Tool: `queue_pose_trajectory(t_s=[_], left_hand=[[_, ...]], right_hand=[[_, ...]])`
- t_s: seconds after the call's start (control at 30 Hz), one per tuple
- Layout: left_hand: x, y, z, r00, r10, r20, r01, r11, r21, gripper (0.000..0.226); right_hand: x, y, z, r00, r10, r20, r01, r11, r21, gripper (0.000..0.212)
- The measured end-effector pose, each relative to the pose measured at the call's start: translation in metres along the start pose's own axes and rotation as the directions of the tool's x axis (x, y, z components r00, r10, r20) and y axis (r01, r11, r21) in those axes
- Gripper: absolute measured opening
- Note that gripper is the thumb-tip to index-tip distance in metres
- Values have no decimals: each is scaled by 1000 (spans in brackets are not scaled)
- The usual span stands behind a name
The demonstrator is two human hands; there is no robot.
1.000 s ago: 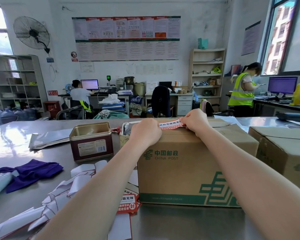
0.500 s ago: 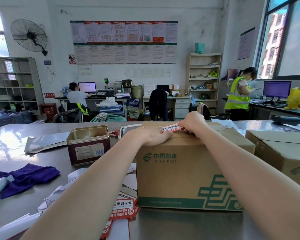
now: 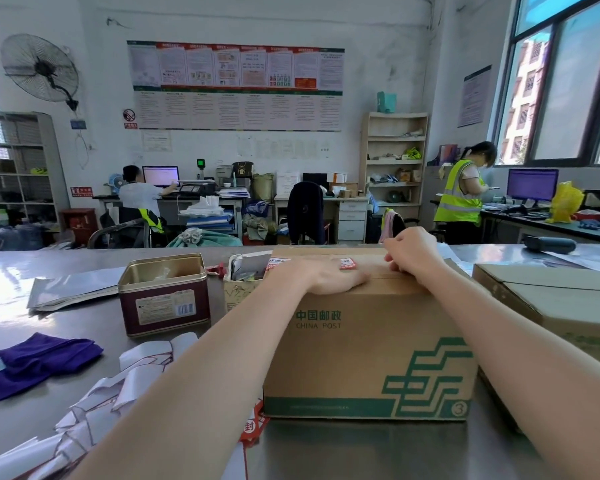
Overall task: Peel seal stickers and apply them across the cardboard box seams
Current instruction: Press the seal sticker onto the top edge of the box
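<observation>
A brown China Post cardboard box stands on the metal table in front of me. A red-and-white seal sticker lies across the top seam, its two ends showing on either side of my left hand. That hand lies flat over the sticker's middle and presses it onto the box top. My right hand rests on the box top further right, apart from the sticker, with its fingers curled and nothing visible in them.
An open maroon tin and a small torn carton stand left of the box. Peeled backing papers, spare red stickers and a purple cloth lie front left. A second cardboard box sits close on the right.
The sticker, held stretched above the box between both hands, now lies on the top. My left hand has flattened over it; my right hand has let go and shifted right.
</observation>
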State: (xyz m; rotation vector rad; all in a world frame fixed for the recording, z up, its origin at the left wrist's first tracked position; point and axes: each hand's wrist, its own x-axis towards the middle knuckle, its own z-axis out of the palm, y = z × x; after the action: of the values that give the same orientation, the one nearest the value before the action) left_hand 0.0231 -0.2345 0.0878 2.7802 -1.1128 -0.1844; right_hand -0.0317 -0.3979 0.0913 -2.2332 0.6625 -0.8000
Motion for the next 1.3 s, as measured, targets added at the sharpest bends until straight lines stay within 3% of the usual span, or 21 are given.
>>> queue_pose_trajectory(t_s=[0.13, 0.27, 0.37, 0.43, 0.5, 0.73, 0.87, 1.0, 1.1, 1.3], left_hand=[[-2, 22, 3, 990, 141, 20, -140, 990, -30, 72], [-13, 12, 3, 981, 192, -11, -192, 980, -52, 60], [-19, -12, 3, 987, 142, -70, -146, 988, -52, 60], [-22, -26, 4, 989, 95, -114, -97, 995, -11, 62], [-28, -34, 6, 985, 73, -159, -65, 996, 53, 65], [-69, -44, 18, 953, 63, -297, -38, 995, 91, 57], [-103, -54, 37, 882, 51, -468, -72, 997, -27, 51], [-125, -78, 75, 815, -52, -576, -106, 965, -238, 55], [-138, -99, 108, 829, -132, -544, -46, 953, -300, 46], [-158, -132, 152, 892, -196, -407, 124, 972, -198, 37]], right_hand=[[-9, -3, 2, 997, -80, 6, 80, 997, 12, 30], [-17, -7, 1, 962, -265, 62, 270, 955, -118, 30], [-29, -17, 5, 898, -343, 277, 402, 895, -194, 40], [-37, -25, 11, 848, -320, 423, 451, 855, -257, 43], [-43, -30, 16, 830, -283, 481, 463, 830, -311, 41], [-78, -35, 21, 853, -342, 395, 473, 827, -305, 35], [-123, -37, 27, 872, -445, 203, 485, 837, -251, 36], [-167, -31, 49, 791, -611, 7, 605, 781, -154, 35], [-198, -24, 76, 787, -616, 35, 616, 788, 12, 32], [-230, 2, 140, 786, -529, 320, 552, 834, 23, 33]])
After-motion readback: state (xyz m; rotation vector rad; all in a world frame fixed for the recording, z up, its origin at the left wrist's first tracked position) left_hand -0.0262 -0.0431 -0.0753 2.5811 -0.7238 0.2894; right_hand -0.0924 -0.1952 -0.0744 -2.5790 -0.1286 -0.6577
